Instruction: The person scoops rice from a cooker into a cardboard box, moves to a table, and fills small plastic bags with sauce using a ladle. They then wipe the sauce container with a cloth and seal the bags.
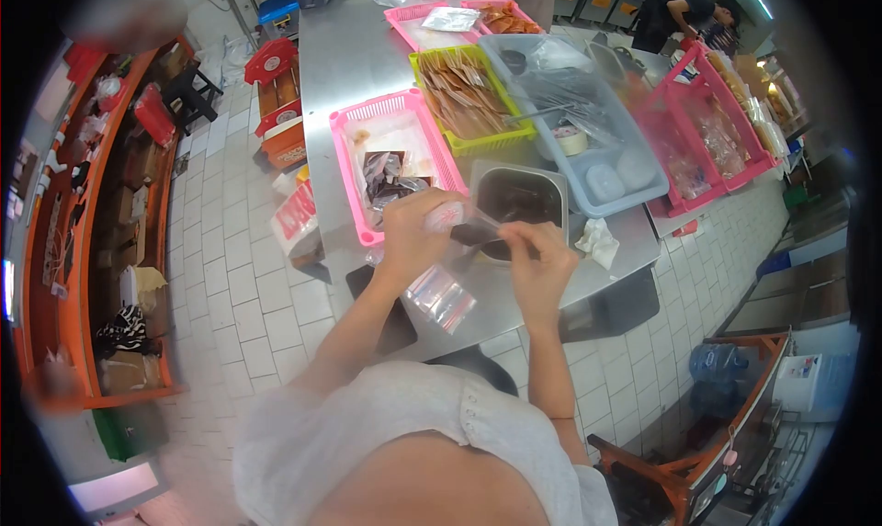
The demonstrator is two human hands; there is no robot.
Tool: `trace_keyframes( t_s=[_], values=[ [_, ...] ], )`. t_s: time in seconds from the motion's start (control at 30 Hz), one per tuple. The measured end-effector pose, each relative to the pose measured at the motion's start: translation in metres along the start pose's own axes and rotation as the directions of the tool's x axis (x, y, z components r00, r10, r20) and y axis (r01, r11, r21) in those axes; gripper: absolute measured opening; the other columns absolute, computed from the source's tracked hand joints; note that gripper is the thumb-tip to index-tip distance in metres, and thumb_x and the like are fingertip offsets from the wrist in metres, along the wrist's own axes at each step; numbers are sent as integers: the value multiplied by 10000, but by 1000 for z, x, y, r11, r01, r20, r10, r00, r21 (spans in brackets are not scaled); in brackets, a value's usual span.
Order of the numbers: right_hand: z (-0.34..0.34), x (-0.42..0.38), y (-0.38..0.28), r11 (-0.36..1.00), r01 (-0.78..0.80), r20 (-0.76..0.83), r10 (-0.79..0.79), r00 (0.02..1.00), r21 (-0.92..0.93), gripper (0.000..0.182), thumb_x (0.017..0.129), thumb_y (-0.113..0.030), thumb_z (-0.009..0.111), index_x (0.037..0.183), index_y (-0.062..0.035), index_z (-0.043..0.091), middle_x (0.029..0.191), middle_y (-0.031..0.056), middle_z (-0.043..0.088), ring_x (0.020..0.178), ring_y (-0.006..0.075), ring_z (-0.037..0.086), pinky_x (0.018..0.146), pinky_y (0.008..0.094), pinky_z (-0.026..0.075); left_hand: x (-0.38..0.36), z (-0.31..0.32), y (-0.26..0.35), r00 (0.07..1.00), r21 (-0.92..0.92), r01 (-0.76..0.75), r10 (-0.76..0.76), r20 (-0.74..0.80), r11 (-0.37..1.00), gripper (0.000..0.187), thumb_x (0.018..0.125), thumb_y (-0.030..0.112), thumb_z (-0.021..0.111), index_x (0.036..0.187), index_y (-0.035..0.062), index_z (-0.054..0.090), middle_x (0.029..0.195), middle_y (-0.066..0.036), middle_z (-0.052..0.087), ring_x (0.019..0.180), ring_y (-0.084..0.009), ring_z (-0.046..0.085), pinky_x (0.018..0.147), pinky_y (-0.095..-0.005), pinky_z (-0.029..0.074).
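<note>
My left hand [415, 227] is closed around a small clear plastic bag [447, 217] with reddish print, above the near part of the steel table. At the bag's other end, the fingers of my right hand [537, 255] pinch its edge. Just beyond both hands sits a steel container [521, 195] with dark contents. To the left, a pink basket [347, 163] holds dark filled packets [390, 179]. A stack of clear zip bags [441, 296] lies below my left hand, near the table's front edge.
A yellow-green basket [478, 144] holds flat brown packets. A blue-grey tub [588, 126] with plastic bags and a tape roll stands right of it. Crumpled tissue [598, 243] lies at the right. Pink crates [735, 158] stand farther right; a person [675, 16] bends in the background.
</note>
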State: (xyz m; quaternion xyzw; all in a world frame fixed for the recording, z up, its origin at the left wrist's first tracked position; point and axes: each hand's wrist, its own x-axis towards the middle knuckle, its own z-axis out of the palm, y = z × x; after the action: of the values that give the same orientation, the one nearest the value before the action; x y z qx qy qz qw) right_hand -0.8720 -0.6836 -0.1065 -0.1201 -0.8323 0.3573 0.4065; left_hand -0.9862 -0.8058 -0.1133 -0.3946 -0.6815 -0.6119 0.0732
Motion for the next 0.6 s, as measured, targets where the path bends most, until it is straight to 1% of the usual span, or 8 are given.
trace_keyframes(
  t_s=[0.13,0.2,0.27,0.33,0.43,0.5,0.53,0.6],
  values=[
    [-2,11,0,996,-53,106,61,993,-76,264,650,-52,693,903,-13,629,676,82,620,732,202,563,678,304,426,5,-14,-7,997,97,-16,24,-73,995,224,643,-62,536,818,28,643,755,-118,629,676,-220,618,616,-278,471],
    [-16,17,27,985,-166,-94,169,981,42,322,681,-109,692,976,-10,613,787,139,631,839,239,569,743,322,432,9,-20,-41,976,221,31,18,-218,975,220,656,-47,557,839,34,649,787,-115,640,704,-230,625,640,-276,478],
    [-51,12,80,956,-273,-142,258,956,-104,365,726,-179,669,1032,0,589,954,193,605,907,284,565,803,328,423,18,-31,-84,953,250,36,42,-300,968,239,653,-40,583,868,36,652,831,-121,647,752,-231,630,679,-275,478],
    [-85,5,123,781,-580,-103,573,813,-232,350,772,-204,621,1058,-8,578,1066,208,560,931,315,555,827,361,420,24,-42,-106,954,186,8,48,-296,983,254,648,-40,595,883,37,653,856,-128,649,781,-225,632,702,-276,476],
    [-93,-21,193,688,-415,-109,442,890,-596,311,783,-183,597,1044,-13,589,1061,198,566,972,334,530,818,403,420,24,-44,-114,958,432,-22,143,-249,902,288,660,8,634,946,42,635,847,-135,646,780,-221,628,706,-294,472],
    [-84,-37,230,678,-299,-76,338,938,-672,290,778,-170,596,1023,-17,601,1045,190,573,974,333,521,819,407,419,9,-40,-106,931,455,305,-161,-329,837,312,671,93,684,972,47,612,826,-135,638,770,-231,622,698,-321,468],
    [-79,-41,239,653,-178,-26,235,972,-736,269,772,-158,595,1002,-20,613,1029,183,580,977,332,512,820,410,417,4,-39,-97,931,461,306,-160,-329,833,312,671,93,684,972,47,612,826,-135,638,770,-231,622,698,-321,468],
    [-78,-39,230,670,-215,-30,277,960,-711,263,763,-155,598,989,-22,617,1011,167,587,978,323,505,837,401,404,-8,-33,-75,903,289,419,-428,-35,861,362,659,202,724,967,57,600,799,-137,627,756,-252,611,687,-331,461]
  ],
)
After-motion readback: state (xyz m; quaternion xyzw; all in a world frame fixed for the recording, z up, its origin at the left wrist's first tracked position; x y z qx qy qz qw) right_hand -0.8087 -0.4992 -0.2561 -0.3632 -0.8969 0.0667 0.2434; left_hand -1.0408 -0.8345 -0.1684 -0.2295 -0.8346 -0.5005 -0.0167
